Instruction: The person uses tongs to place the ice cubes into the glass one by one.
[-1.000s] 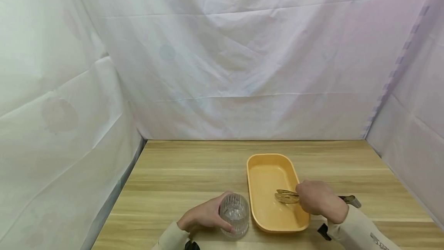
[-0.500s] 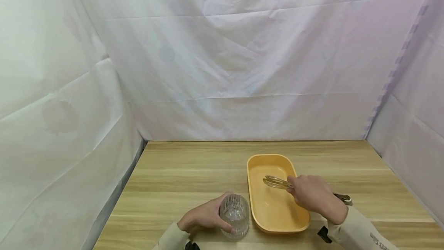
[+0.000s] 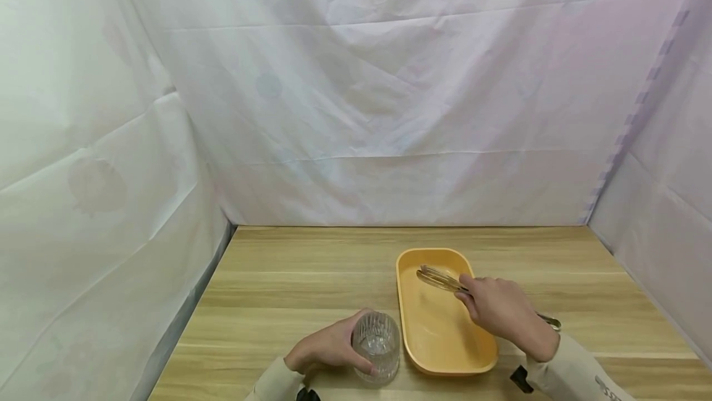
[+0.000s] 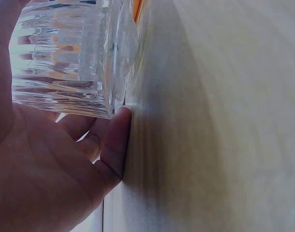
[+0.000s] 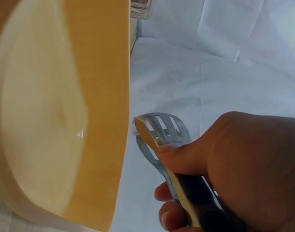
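Note:
My left hand (image 3: 329, 344) curls its thumb and fingers round a clear ribbed drinking glass (image 3: 377, 345), which stands upright on the table left of a yellow-orange tray. In the left wrist view, the little finger of that hand (image 4: 46, 169) lies against the table beside the base of the glass (image 4: 65, 53). Metal slotted tongs (image 3: 439, 280) are gripped in my right hand (image 3: 503, 309), their heads over the tray (image 3: 442, 333). The right wrist view has the tongs (image 5: 161, 126) raised above the tray's rim, with the heads close together. Whether anything small sits between them, I cannot tell.
A wood-grain table (image 3: 300, 277) lies under everything. White cloth (image 3: 389, 92) hangs behind it and at both sides. The tray's raised wall (image 5: 106, 96) stands between the glass and my right hand.
The tongs have lifted and shifted away from me and to the left, from low in the tray towards its far end. My left hand and the glass stay where they were.

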`<state>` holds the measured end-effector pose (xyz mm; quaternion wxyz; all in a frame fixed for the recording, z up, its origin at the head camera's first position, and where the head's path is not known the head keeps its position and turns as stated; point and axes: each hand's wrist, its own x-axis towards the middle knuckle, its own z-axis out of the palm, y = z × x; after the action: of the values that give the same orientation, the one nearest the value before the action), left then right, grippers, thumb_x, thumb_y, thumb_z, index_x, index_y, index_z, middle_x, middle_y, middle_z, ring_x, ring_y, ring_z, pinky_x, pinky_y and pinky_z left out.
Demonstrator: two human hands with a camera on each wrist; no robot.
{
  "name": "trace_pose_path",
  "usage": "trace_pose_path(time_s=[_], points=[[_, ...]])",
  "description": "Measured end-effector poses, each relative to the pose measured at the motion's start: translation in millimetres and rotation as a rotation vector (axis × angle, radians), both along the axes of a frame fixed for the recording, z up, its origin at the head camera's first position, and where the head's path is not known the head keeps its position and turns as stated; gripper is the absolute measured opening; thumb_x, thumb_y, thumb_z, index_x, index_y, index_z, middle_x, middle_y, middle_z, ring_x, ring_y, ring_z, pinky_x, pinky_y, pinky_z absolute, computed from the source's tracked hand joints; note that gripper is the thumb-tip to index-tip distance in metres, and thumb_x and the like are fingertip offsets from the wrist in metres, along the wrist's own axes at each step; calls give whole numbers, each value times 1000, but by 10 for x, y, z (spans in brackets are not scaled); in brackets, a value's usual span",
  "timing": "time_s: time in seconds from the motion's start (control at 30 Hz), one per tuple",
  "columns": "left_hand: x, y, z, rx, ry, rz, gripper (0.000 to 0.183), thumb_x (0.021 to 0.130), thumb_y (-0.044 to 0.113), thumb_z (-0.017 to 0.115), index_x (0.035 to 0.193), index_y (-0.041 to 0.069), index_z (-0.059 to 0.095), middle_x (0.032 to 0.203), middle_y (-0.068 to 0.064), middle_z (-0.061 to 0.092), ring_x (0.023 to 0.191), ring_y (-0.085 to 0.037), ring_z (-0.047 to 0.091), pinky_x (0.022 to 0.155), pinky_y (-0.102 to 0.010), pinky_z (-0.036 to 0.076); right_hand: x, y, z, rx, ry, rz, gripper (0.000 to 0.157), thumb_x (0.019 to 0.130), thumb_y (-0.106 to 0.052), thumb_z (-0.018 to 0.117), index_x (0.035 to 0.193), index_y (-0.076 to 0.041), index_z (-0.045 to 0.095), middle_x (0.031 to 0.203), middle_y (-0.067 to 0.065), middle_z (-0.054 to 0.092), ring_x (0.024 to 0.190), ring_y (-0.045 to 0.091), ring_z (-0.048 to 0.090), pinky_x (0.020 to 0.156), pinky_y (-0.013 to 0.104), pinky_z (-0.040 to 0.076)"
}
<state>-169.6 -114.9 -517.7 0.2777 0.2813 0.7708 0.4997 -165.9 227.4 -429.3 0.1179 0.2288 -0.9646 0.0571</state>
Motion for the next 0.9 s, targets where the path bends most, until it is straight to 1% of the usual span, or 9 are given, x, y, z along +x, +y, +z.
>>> trace_pose_path(time_s=[0.17, 0.33, 0.5, 0.63, 0.73, 0.9], points=[[3, 3, -2, -2, 6, 5, 83, 69, 24, 91, 138, 33, 45, 127, 8, 56, 120, -10, 52, 102, -29, 38, -19, -14, 3, -43, 43, 5, 28, 93, -27, 70, 78, -21, 46, 55, -12, 32, 44, 3, 28, 41, 23, 24], [5, 2, -1, -7, 7, 7, 83, 69, 24, 91, 137, 34, 45, 126, 9, 56, 120, -9, 52, 102, -29, 38, -23, -22, 32, -62, 30, 9, 27, 93, -27, 69, 79, -21, 46, 55, -13, 32, 44, 2, 28, 41, 22, 24], [5, 7, 3, -6, 25, -5, 81, 70, 25, 90, 137, 31, 45, 126, 8, 56, 120, -10, 52, 102, -28, 39, -11, -34, 67, -87, 33, 6, 29, 94, -28, 67, 78, -22, 44, 55, -13, 31, 43, 1, 27, 42, 22, 24], [3, 6, 3, 6, 7, -14, 78, 72, 22, 90, 136, 29, 45, 126, 7, 57, 119, -10, 52, 102, -29, 39, 10, -52, 105, -106, 39, 12, 30, 95, -28, 66, 77, -23, 43, 55, -14, 30, 44, 0, 26, 42, 21, 23], [2, 5, -6, 9, -10, -12, 78, 72, 22, 90, 135, 30, 45, 126, 8, 57, 119, -9, 52, 102, -28, 39, 30, -71, 142, -117, 38, 26, 30, 95, -28, 66, 77, -23, 42, 54, -14, 29, 43, -1, 25, 42, 20, 22], [-1, -2, -11, 6, -10, -7, 79, 71, 22, 90, 135, 31, 45, 126, 10, 57, 120, -8, 52, 103, -28, 38, 60, -111, 211, -129, 54, 51, 30, 95, -28, 67, 77, -24, 43, 54, -16, 27, 43, -2, 23, 42, 19, 21]])
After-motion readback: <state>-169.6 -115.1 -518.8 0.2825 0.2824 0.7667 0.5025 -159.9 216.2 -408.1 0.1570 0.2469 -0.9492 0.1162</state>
